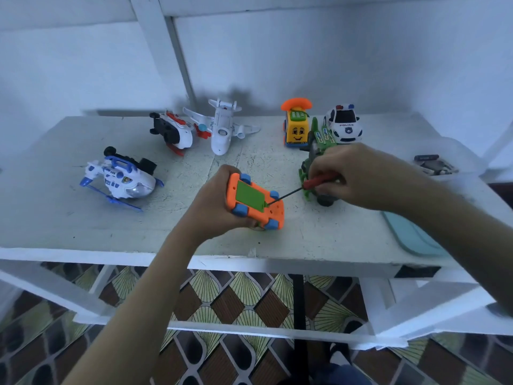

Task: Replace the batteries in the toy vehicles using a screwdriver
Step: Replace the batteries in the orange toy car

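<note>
One toy underway: gripping car (pixel 277 215) in left hand (pixel 213 209), pinching screwdriver (pixel 311 184) in right hand (pixel 355 176), tip at still-closed cover (pixel 249 194); six more toys (pixel 220 132) on bench (pixel 83 226).

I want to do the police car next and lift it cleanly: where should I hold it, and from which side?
Likely grip the police car across its two sides, at the doors, coming down from above and from the right. It stands upright on its wheels, nose toward the camera, roof clear; a green toy crowds its other side.
</note>
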